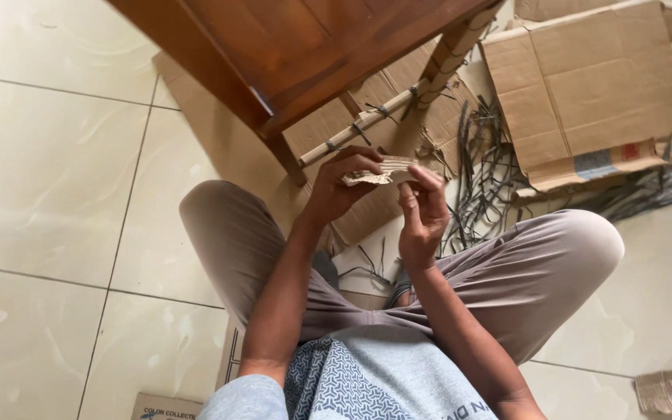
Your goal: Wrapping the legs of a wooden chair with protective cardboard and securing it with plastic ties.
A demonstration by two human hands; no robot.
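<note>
Grey shirt [367, 373] nearest us, above it our crossed legs in taupe trousers [523, 272] on tiled floor [56, 179]. Our left hand [336, 190] and right hand [423, 218] raised over lap, just short of wooden chair [297, 47]. Left grip pinched closed on pale strip bundle [379, 173]; right grip narrow, fingers touching same bundle's right end. Beyond the bundle, under chair: flattened cardboard [398, 117], wrapped chair rung [367, 124]. Right of chair: dark loose strands [484, 163], then folded cardboard box [593, 93].
</note>
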